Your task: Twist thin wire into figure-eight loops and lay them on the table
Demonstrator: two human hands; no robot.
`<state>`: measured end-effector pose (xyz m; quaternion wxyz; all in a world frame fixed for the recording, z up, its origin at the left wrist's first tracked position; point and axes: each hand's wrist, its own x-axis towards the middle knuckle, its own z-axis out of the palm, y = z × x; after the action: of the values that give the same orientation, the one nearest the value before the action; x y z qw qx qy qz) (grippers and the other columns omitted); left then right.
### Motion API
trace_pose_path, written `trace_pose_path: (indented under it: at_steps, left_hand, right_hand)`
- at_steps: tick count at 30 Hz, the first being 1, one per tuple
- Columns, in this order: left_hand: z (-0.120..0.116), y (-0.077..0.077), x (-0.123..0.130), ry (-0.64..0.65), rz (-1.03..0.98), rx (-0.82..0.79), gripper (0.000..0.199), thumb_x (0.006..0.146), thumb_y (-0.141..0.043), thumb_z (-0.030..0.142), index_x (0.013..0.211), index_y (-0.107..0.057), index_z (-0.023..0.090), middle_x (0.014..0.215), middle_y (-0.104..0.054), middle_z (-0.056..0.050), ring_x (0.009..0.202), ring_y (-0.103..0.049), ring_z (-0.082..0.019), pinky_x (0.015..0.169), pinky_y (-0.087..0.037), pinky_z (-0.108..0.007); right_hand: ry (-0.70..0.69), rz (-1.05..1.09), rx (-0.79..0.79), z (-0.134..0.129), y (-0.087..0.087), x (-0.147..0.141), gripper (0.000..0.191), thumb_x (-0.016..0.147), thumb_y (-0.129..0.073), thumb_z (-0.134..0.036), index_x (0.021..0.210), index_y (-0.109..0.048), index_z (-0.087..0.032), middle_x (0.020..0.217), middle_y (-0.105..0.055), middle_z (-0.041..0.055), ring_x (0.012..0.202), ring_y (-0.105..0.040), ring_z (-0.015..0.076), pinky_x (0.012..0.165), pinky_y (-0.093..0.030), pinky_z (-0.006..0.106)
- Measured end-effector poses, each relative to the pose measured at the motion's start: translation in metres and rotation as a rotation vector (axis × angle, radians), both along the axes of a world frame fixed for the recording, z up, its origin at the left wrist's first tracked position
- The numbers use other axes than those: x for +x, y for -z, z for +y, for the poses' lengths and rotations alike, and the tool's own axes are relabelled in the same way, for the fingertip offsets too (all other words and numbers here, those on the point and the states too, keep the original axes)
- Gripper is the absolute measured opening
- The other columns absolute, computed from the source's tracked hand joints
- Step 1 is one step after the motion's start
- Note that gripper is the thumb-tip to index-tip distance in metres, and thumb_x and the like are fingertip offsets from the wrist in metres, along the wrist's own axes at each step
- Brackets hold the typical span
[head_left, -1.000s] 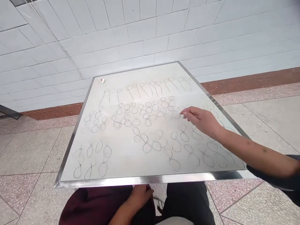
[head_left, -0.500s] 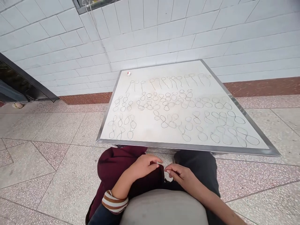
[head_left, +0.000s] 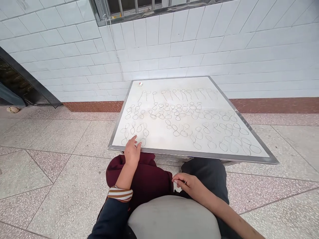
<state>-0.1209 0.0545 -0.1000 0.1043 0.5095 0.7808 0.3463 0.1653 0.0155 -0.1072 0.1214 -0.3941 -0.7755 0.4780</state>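
Observation:
A white metal-edged board (head_left: 159,139) lies before me like a tabletop. On it are rows of thin dark loops, many shaped like a figure eight (head_left: 177,132); whether they are thread, wire or drawn lines I cannot tell. Over the board's front left corner reaches my left hand (head_left: 132,152), fingers apart, beside the nearest loops on that side. My right hand (head_left: 186,183) stays above my lap by the maroon cloth (head_left: 152,177). Its thumb and fingertips are pinched together, and anything between them is too small to make out.
A small white and red object (head_left: 141,84) sits at the board's far left corner. Behind stands a white tiled wall (head_left: 174,49) with a barred window (head_left: 149,8) and a hanging cord. Speckled stone floor surrounds the board, and a dark doorway (head_left: 15,79) opens at left.
My left hand has moved forward from my lap, near the right hand, onto the board's front left corner. My right hand stays nearly in place, still pinched. The view has tilted up slightly.

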Motion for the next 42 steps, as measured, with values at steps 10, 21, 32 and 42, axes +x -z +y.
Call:
trace_pose_path:
  at_steps: [10,21,32,42]
  left_hand:
    - [0.012,0.021,0.012,-0.069,0.078,-0.078,0.054,0.085,-0.054,0.019,0.137,-0.042,0.017,0.098,-0.065,-0.008,0.092,-0.062,-0.021,0.072,-0.048,-0.031]
    - [0.018,0.027,0.013,-0.074,0.166,-0.063,0.054,0.085,-0.048,0.011,0.139,-0.041,0.014,0.093,-0.064,-0.01,0.093,-0.06,-0.023,0.073,-0.049,-0.031]
    - [0.004,0.011,0.023,0.149,0.224,0.128,0.049,0.089,-0.041,0.011,0.138,-0.042,0.014,0.086,-0.059,-0.008,0.082,-0.058,-0.02,0.078,-0.048,-0.034]
    - [-0.038,-0.096,0.045,0.592,0.046,0.354,0.047,0.091,-0.048,0.02,0.137,-0.046,0.028,0.086,-0.057,-0.003,0.077,-0.054,-0.016,0.076,-0.046,-0.031]
  right_hand:
    - [0.064,-0.039,0.006,-0.002,0.006,0.017,0.026,0.09,-0.041,-0.035,0.084,-0.063,-0.023,0.074,-0.063,0.0009,0.069,-0.059,0.0164,0.067,-0.047,0.028]
    - [0.047,-0.015,0.005,-0.003,0.01,0.015,0.026,0.09,-0.042,-0.034,0.084,-0.064,-0.021,0.074,-0.064,0.0013,0.071,-0.06,0.0162,0.066,-0.047,0.026]
    - [0.174,0.083,0.115,0.02,-0.013,0.006,0.023,0.09,-0.044,-0.033,0.093,-0.064,-0.022,0.081,-0.061,0.0029,0.065,-0.055,0.0142,0.059,-0.046,0.026]
    - [0.264,0.348,0.119,0.056,-0.095,-0.04,0.018,0.085,-0.057,-0.037,0.092,-0.067,-0.024,0.083,-0.062,0.001,0.058,-0.054,0.0107,0.051,-0.047,0.024]
